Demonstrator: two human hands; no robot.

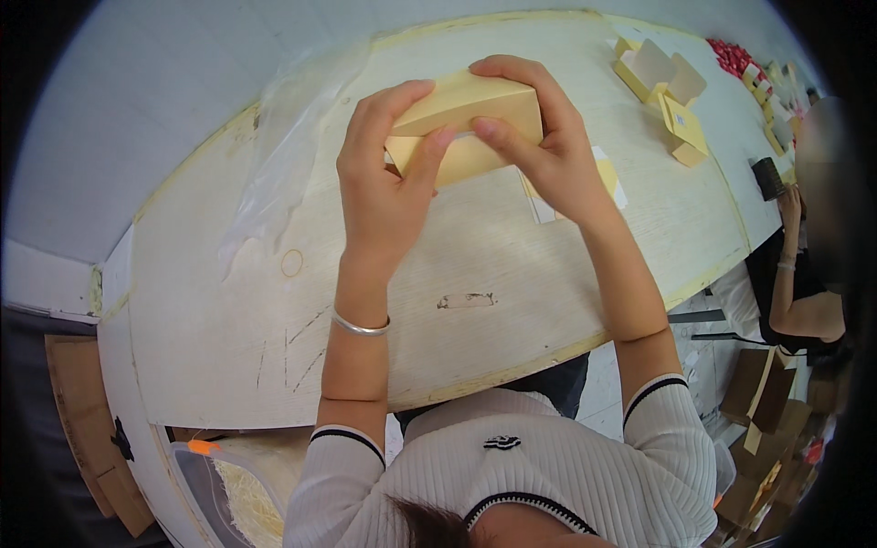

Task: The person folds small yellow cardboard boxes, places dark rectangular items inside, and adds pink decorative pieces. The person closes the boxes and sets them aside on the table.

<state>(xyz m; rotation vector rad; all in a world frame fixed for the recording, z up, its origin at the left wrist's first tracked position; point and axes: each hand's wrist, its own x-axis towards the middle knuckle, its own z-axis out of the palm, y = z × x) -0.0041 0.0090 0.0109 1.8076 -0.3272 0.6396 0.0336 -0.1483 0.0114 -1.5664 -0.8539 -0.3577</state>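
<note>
Both my hands hold a pale yellow cardboard box (475,106) above the far middle of the table. My left hand (384,169) grips its left end, fingers over the top edge and thumb on the near face. On the right end, my right hand (539,137) does the same, its thumb pressing close to the middle. A narrow gap with something whitish shows between the thumbs. Partly hidden behind my right wrist, flat yellow and white card pieces (545,212) lie on the table.
Opened yellow boxes (683,128) stand at the far right, near a pile of red items (728,57). Clear plastic film (283,155) and a rubber band (291,263) lie on the left. Another person's hand (790,208) touches a dark object (767,179). A bin of shredded filler (242,493) sits below left.
</note>
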